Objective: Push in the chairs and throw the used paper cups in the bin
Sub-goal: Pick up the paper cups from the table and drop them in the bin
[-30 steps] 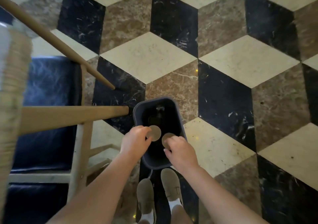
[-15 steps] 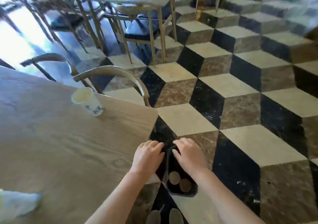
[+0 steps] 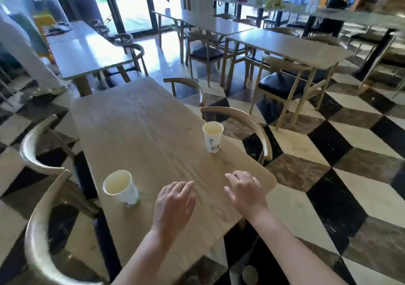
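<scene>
Two paper cups (image 3: 121, 188) (image 3: 212, 136) stand upright, mouths up, print unreadable; left hand (image 3: 174, 203) and right hand (image 3: 246, 189) hover over the counter (image 3: 142, 131), each grip spread and empty.

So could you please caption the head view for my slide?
Both hands open above a wooden table with two paper cups left.

A light wooden table (image 3: 151, 135) is standing on a floor (image 3: 341, 175) tiled in black, brown and cream diamonds. Two paper cups are sitting upright on it, well apart: a near cup (image 3: 121, 188) by the left edge, a far cup (image 3: 212, 136) close to the right edge, both seemingly empty.
</scene>
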The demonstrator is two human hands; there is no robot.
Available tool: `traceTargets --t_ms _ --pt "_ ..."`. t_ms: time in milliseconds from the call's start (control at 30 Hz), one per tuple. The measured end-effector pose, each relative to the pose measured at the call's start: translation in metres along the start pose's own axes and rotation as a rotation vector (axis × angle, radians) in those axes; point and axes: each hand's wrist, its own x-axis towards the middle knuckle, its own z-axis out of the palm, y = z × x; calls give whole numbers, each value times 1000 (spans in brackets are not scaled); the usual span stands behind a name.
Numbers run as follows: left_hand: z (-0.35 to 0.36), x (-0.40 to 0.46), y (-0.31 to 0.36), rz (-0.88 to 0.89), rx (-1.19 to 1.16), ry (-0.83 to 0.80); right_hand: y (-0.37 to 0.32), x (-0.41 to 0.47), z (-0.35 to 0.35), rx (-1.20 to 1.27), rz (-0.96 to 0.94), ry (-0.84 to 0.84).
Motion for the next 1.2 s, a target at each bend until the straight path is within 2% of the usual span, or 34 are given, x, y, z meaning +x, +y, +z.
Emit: traceTargets --t_ms 133,333,467,567,767,1033,1100,1200 --pt "-11 -13 -47 -189 28 10 -18 41 22 -15 -59 -40" --pt "-20 -11 -108 -406 89 63 -35 113 45 -47 -34 -78" --pt "-22 -3 -149 -497 147 42 -33 161 53 -47 -24 -70" --pt "-13 0 -164 -543 170 -5 -29 192 59 -131 0 -132" --pt "5 5 -171 -532 149 -63 -17 224 76 -308 73 -287" --pt "10 11 -177 -498 141 -65 3 222 83 -324 38 -302" --pt "11 13 -176 -478 143 -70 6 217 82 -286 28 -280" --pt "13 17 -170 -457 139 -106 12 203 81 -127 4 -147"
